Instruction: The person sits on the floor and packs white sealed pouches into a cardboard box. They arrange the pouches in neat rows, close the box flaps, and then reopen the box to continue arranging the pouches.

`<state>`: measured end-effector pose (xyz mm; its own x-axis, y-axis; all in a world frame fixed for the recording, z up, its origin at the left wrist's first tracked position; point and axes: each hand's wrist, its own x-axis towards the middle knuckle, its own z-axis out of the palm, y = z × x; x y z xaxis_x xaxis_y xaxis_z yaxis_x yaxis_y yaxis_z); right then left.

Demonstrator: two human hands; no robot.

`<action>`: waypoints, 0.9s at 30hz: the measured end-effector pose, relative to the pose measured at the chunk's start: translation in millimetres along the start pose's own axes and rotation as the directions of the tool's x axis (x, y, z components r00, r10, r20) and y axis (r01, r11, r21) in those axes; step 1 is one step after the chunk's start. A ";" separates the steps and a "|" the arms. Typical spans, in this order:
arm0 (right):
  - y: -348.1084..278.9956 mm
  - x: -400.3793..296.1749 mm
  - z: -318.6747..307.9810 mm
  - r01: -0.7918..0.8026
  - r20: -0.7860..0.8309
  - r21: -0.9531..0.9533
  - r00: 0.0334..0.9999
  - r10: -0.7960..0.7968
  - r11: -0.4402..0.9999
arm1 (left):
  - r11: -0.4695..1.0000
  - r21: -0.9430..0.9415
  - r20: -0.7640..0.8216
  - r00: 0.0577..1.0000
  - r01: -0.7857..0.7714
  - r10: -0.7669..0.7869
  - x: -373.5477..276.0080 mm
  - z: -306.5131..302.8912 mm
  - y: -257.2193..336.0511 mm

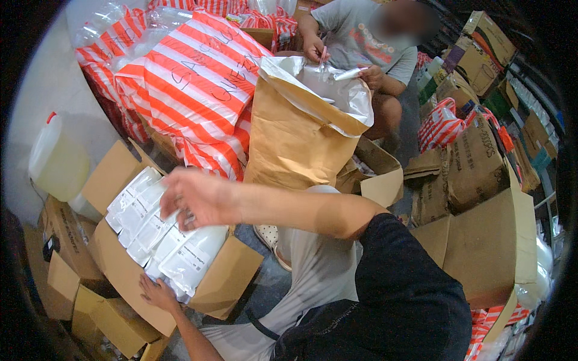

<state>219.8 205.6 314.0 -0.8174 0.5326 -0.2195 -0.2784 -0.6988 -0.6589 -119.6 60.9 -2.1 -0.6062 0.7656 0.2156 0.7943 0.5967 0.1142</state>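
An opened cardboard box [122, 252] at the lower left holds rows of white labelled pouches [185, 257]. My right hand [194, 198], blurred, reaches across above the pouches with its fingers bent and apart; nothing shows in it. On the near-left edge of the same box, by the lowest pouches, my left hand [156, 292] rests with spread fingers and holds nothing visible. Beyond my knee stands a large brown paper sack [298, 140] with a silvery lining, its top open.
Facing me, a seated person in a grey shirt [352, 27] holds the sack's rim and scissors. Red-and-white striped bags [189, 90] bulge behind the pouch box. A jug of yellowish liquid [61, 158] stands far left. More cardboard boxes [483, 243] crowd the right.
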 end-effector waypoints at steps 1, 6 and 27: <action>8.6 -4.7 7.8 0.044 0.140 -0.170 0.990 -0.020 0.984 | 1.000 0.009 -0.001 1.000 0.004 -0.004 2.0 1.6 1.1; 42.8 -32.6 3.7 0.559 0.498 -0.727 0.829 0.255 -0.398 | 1.000 -0.020 -0.049 0.999 -0.015 0.014 -0.1 13.6 -10.7; 2.2 -72.6 -6.9 0.099 0.021 -0.937 0.973 0.228 -0.334 | 1.000 -0.024 -0.020 1.000 -0.016 0.015 -0.8 -6.3 7.5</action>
<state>282.1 168.6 323.5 -0.8700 0.3485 -0.3487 0.4847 0.7336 -0.4763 -112.9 63.3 4.7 -0.5928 0.7696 0.2371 0.8046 0.5786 0.1337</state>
